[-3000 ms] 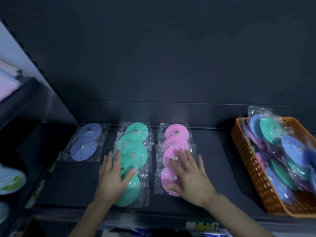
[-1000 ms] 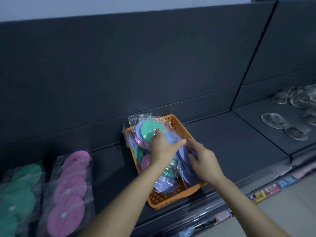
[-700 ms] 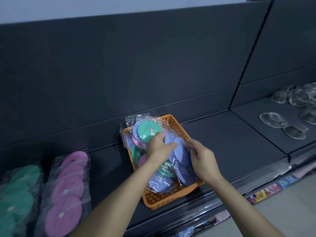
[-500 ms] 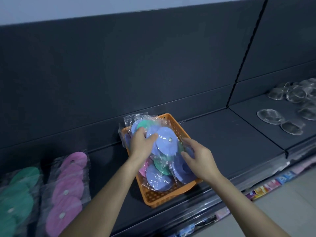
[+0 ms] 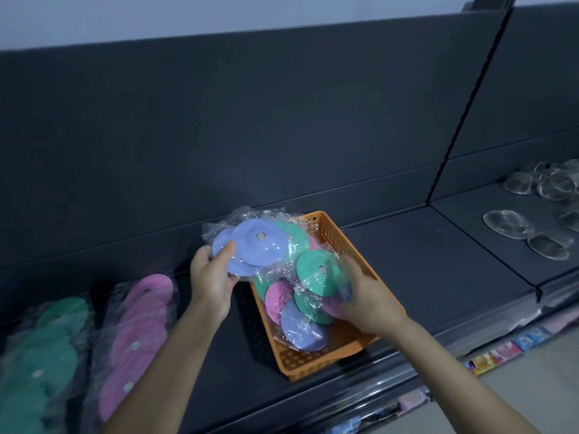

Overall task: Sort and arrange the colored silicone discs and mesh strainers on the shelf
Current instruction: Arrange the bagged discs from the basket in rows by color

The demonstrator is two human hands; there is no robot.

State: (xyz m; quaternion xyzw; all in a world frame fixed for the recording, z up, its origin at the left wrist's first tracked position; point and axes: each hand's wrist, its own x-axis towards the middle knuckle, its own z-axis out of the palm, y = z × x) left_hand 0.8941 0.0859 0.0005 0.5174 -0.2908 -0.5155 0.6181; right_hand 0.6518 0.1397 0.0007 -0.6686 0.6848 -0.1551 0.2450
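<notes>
Dark shelf (image 5: 423,264) — left hand (image 5: 210,277) pinches bagged blue discs (image 5: 257,245); right hand (image 5: 369,299) blurred, grip hidden.

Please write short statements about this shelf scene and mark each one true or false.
1. The left hand grips a packet of blue discs. True.
2. Pink discs lie on the shelf, left of the orange basket. True.
3. The mesh strainers are in the basket. False: the mesh strainers lie on the shelf section to its right.
4. The right hand rests on the pink discs. False: the right hand is among the packets in the basket.
</notes>
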